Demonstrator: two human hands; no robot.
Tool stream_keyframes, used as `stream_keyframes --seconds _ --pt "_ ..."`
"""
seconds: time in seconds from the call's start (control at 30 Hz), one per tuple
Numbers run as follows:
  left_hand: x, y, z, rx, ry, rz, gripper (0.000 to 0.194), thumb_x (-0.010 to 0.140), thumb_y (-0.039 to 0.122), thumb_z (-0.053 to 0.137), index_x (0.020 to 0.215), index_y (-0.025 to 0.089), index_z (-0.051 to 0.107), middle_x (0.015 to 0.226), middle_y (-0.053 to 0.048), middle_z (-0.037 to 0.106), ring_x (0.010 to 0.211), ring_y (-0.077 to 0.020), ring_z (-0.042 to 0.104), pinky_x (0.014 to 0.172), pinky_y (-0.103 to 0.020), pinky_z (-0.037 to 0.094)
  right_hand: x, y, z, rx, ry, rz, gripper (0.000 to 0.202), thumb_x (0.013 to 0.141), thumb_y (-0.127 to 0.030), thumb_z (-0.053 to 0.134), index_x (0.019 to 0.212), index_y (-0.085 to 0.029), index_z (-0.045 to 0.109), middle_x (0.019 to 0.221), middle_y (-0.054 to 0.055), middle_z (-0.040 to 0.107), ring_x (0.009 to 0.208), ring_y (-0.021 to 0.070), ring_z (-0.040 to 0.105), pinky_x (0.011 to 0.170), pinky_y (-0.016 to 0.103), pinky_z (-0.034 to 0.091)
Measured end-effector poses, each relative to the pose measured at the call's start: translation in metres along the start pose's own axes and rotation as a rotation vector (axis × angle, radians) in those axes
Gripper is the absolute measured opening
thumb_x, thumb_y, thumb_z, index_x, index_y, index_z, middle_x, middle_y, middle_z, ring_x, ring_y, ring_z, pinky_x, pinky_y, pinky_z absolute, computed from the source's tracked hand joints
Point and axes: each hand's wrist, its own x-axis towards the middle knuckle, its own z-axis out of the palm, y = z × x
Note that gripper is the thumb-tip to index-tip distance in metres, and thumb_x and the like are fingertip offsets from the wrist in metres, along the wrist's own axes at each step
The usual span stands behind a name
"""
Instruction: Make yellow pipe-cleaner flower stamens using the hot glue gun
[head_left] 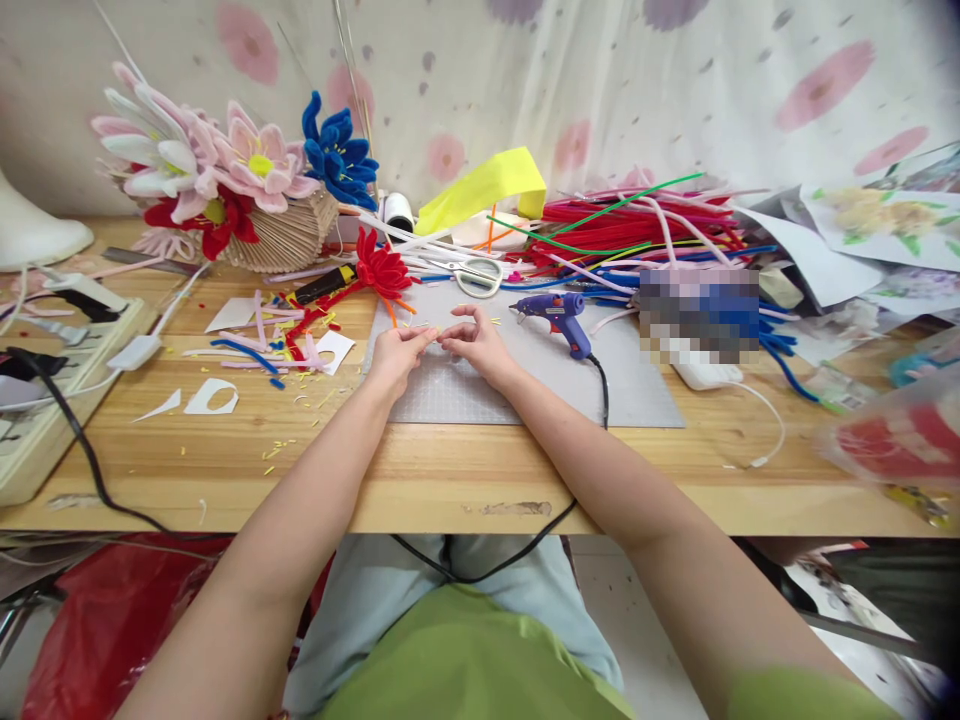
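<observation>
Over the grey cutting mat (637, 395), my left hand (399, 358) is closed in a pinch. My right hand (480, 348) meets it, its thumb and finger curled toward the same spot, other fingers slightly raised. Whatever lies between the fingertips is tiny, perhaps yellowish, and too small to name. Tiny yellow bits lie on the mat by the fingers. To the right rests a purple glue gun (559, 318), nozzle pointing left. White-handled scissors (478, 278) lie just behind my hands. A red fuzzy flower (380, 264) with orange pipe cleaners sits behind my left hand.
Pipe cleaners (637, 225) are heaped along the back, near a yellow sheet (487, 188). Finished flowers (259, 165) stand back left. Scraps (262, 350) and cut paper (212, 396) lie left, beside a power strip (67, 390). The glue gun's black cord (602, 390) runs over the front edge.
</observation>
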Motion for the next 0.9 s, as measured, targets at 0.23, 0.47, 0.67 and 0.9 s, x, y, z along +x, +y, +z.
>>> stream_keyframes --seconds 0.23,0.47,0.67,0.9 --pt "0.000 -0.001 0.001 -0.005 0.025 0.012 0.030 0.051 0.030 0.078 0.059 0.015 0.053 0.052 0.004 0.048 0.046 -0.0044 0.036 0.044 -0.020 0.022 -0.004 -0.004 0.001 -0.007 -0.064 -0.020 0.054 0.055 -0.028 0.071 0.098 -0.024 0.038 0.069 -0.008 0.064 0.064 0.0109 0.060 0.065 0.027 0.045" --pt "-0.002 0.001 0.000 -0.041 -0.071 0.046 0.024 0.049 0.022 0.074 0.054 0.014 0.052 0.089 -0.003 0.064 0.051 -0.0031 0.040 0.041 -0.019 0.020 -0.001 0.003 0.003 0.001 -0.046 -0.032 0.055 0.054 -0.028 0.073 0.097 -0.024 0.038 0.067 -0.008 0.064 0.063 0.0103 0.060 0.071 0.029 0.046" --pt "-0.004 0.005 -0.001 -0.011 -0.110 0.011 0.029 0.050 0.030 0.077 0.056 0.014 0.054 0.083 -0.004 0.065 0.051 -0.0038 0.040 0.041 -0.019 0.018 0.000 0.005 0.001 0.010 -0.021 -0.017 0.054 0.055 -0.028 0.073 0.096 -0.023 0.039 0.066 -0.009 0.063 0.062 0.0096 0.060 0.070 0.027 0.046" --pt "-0.003 0.003 -0.003 -0.019 -0.157 0.021 0.032 0.053 0.039 0.076 0.069 0.013 0.067 0.064 -0.003 0.058 0.051 -0.0055 0.041 0.039 -0.019 0.013 -0.003 0.000 -0.001 0.042 -0.007 0.022 0.056 0.052 -0.030 0.074 0.095 -0.023 0.040 0.066 -0.009 0.063 0.063 0.0100 0.059 0.067 0.027 0.044"
